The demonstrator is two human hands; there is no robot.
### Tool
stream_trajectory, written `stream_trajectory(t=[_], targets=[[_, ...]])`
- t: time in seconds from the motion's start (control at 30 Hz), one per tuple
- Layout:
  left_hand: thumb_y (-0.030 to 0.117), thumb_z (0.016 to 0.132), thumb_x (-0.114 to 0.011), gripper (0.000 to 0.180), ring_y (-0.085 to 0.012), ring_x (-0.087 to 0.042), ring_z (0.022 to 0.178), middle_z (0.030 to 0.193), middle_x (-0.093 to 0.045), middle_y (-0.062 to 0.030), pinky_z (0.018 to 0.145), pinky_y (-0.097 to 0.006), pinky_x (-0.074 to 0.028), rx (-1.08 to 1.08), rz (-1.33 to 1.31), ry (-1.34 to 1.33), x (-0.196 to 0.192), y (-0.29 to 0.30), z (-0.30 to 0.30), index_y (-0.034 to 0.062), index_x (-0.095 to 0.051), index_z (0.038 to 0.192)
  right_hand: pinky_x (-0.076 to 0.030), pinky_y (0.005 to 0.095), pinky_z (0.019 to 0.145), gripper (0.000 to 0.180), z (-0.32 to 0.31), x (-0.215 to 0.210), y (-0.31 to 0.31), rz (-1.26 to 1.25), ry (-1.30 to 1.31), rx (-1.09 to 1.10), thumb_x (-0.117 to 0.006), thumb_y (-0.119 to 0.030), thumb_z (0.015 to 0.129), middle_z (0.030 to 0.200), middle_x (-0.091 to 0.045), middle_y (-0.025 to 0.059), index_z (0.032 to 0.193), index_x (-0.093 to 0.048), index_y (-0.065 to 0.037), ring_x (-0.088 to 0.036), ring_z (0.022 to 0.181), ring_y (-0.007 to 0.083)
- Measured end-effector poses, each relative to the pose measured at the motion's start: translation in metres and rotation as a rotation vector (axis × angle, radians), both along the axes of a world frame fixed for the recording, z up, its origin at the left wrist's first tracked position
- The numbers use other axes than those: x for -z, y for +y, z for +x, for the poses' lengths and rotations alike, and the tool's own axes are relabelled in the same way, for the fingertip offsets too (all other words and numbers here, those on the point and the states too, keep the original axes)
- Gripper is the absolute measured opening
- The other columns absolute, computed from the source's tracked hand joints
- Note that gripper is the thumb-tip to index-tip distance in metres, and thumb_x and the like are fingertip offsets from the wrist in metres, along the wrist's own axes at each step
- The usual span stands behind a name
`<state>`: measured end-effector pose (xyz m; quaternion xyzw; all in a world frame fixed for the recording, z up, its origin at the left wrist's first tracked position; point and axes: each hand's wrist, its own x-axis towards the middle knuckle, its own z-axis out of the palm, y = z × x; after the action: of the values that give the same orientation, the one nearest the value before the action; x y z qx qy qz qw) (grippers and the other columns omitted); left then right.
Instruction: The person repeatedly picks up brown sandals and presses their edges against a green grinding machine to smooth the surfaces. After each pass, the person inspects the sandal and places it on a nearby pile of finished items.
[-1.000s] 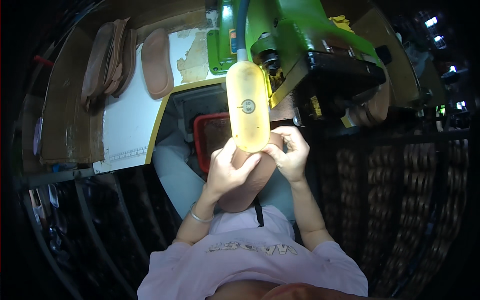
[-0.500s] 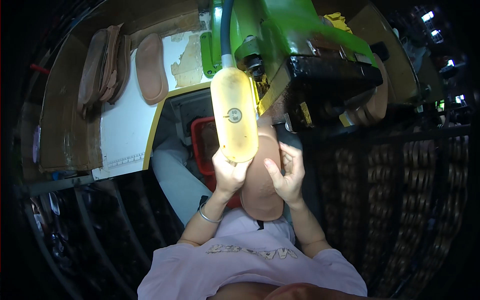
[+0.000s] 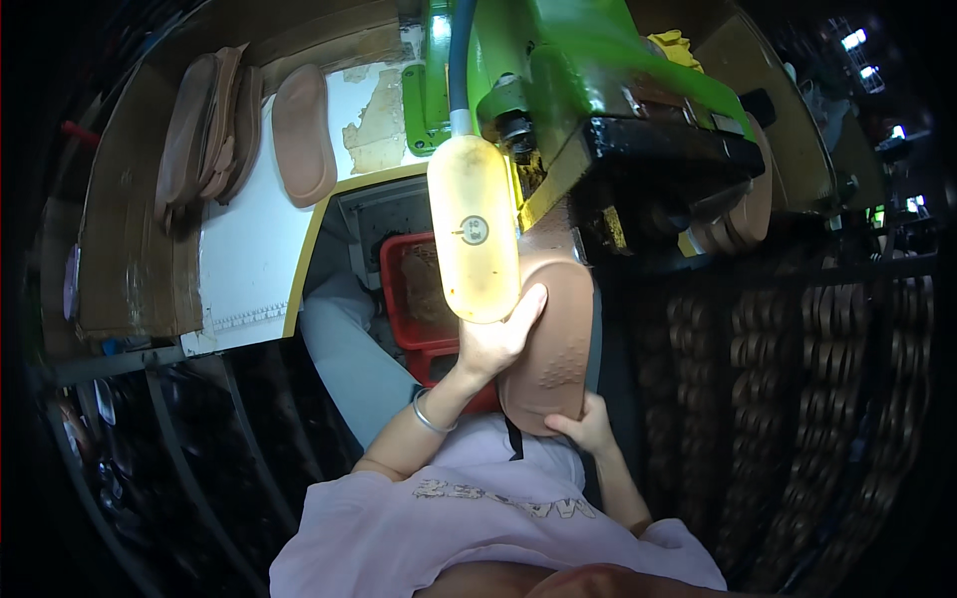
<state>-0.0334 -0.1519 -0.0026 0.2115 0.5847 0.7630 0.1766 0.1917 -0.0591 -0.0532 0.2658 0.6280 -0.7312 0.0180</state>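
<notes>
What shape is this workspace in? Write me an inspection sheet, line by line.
Surface: white table, yellow-edged, with a ragged tan patch.
Job's things: brown insole in both hands.
Clutter: bunched insoles by the cardboard wall; a single insole apart.
Left hand: grips the held insole's left edge.
Right hand: grips its near end.
Cables: nothing certain; a blue-grey stem meets the yellow lamp.
Surroundings: green machine, red bin, dim loaded racks.

Brown cardboard (image 3: 135,259) at left; red bin (image 3: 391,299) near centre; yellow cloth (image 3: 678,48) upper right.
</notes>
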Motion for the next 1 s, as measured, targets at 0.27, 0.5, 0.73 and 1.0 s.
stream_trajectory(t=[0.27,0.5,0.73,1.0], targets=[[0.005,0.086,-0.058,0.027,-0.0107,-0.057,0.090,0.101,-0.061,-0.0099,0.081,-0.025,-0.045,-0.033,0.072,-0.138,0.008,-0.025,0.003,-0.0047,-0.051,0.111,-0.048,0.0244,0.074,0.032,0.048,-0.039,0.020,0.116,0.084,0.292,-0.076,-0.009,0.073,0.094,-0.065,0.0078,0.096,-0.058,0.004,-0.058,0.084,0.0102],[0.006,0.084,-0.057,0.040,-0.0166,-0.060,0.096,0.110,-0.062,-0.0137,0.088,-0.028,-0.046,-0.151,0.192,-0.275,0.008,-0.046,-0.005,-0.0079,-0.049,0.121,-0.044,0.0222,0.073,0.032,0.005,-0.069,0.062,0.381,0.269,0.471,-0.071,-0.015,0.079,0.090,-0.062,0.0063,0.100,-0.054,0.004,-0.055,0.078,0.0086],[0.001,0.081,-0.061,0.049,-0.0190,-0.055,0.113,0.120,-0.058,-0.0136,0.100,-0.031,-0.040,0.052,0.405,-0.424,-0.016,-0.063,-0.018,-0.0064,-0.046,0.127,-0.050,0.0221,0.049,0.032,-0.024,-0.039,0.074,0.315,0.314,0.473,-0.064,-0.015,0.090,0.098,-0.061,0.0113,0.112,-0.050,0.004,-0.061,0.074,0.0129],[-0.001,0.085,-0.062,0.038,-0.0177,-0.057,0.111,0.117,-0.061,-0.0127,0.098,-0.030,-0.042,-0.029,0.216,-0.283,-0.005,-0.046,-0.010,-0.0070,-0.055,0.122,-0.047,0.0204,0.046,0.032,-0.011,-0.038,0.073,0.273,0.268,0.580,-0.065,-0.014,0.090,0.097,-0.061,0.0102,0.113,-0.051,0.004,-0.059,0.069,0.0108]])
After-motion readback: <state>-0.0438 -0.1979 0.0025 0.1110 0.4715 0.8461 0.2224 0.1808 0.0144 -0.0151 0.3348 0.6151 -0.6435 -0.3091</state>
